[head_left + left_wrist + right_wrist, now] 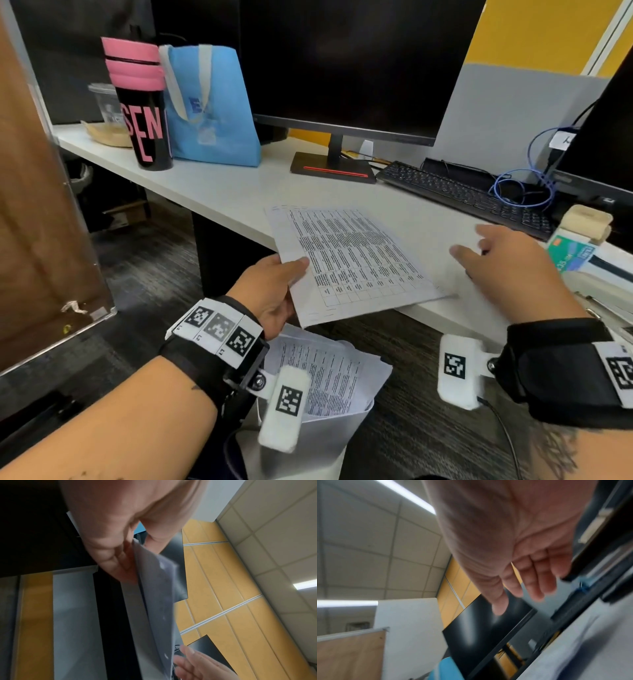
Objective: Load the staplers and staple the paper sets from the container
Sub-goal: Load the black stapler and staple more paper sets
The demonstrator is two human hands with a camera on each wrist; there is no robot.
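Pinched between thumb and fingers, the left hand (270, 291) grip holds a printed paper set (349, 263) at centre frame, overhanging the bench (212, 192) edge. Right hand (510, 263), fingers spread, holds nothing just right of it. Container (308, 442) of papers stands at lower centre; keyboard (469, 195) lies behind.

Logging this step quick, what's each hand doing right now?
Left hand: pinching the paper set by its corner.
Right hand: open, holding nothing, over the desk.
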